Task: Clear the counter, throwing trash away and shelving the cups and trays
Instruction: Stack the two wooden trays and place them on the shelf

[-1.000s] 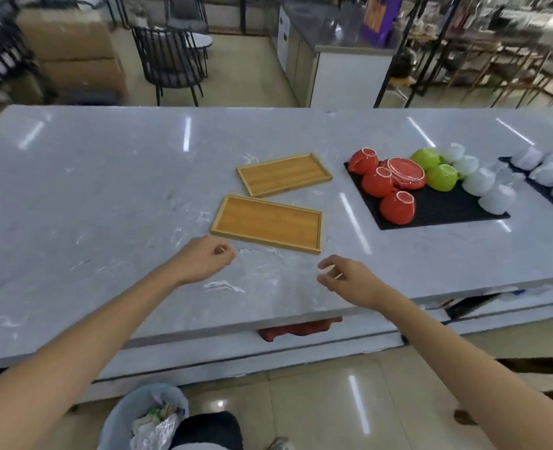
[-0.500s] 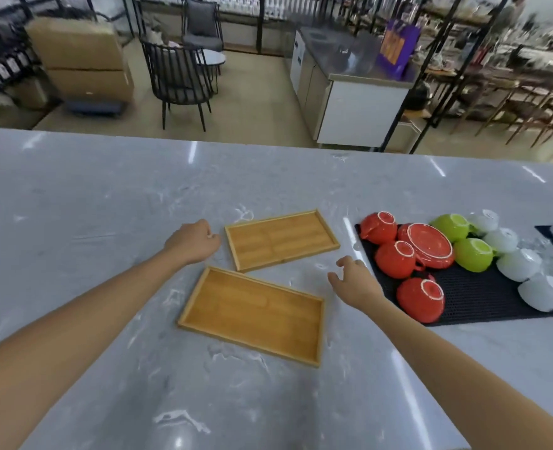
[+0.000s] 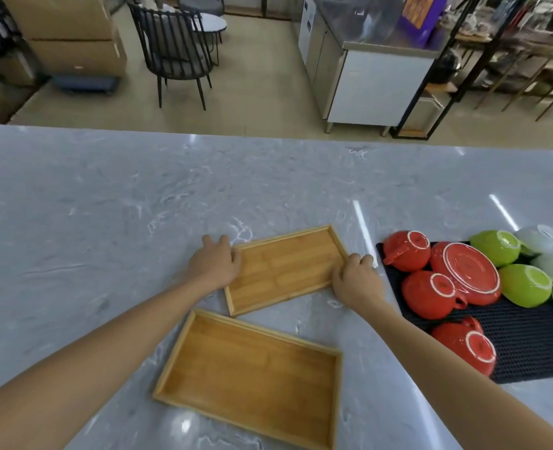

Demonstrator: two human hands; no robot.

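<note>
Hands have just reached the far tray [image 3: 284, 269], left hand [image 3: 215, 266] and right hand [image 3: 356, 280] curled on its short ends, the near tray [image 3: 252, 375] below them, so lifting looks imminent.

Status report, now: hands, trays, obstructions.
Left hand and right hand on the short ends of the far tray, still flat on counter. Near tray untouched. Nothing obstructing.

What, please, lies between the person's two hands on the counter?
In the head view, the smaller wooden tray spans the gap: the left hand is at its left end and the right hand at its right end.
</note>
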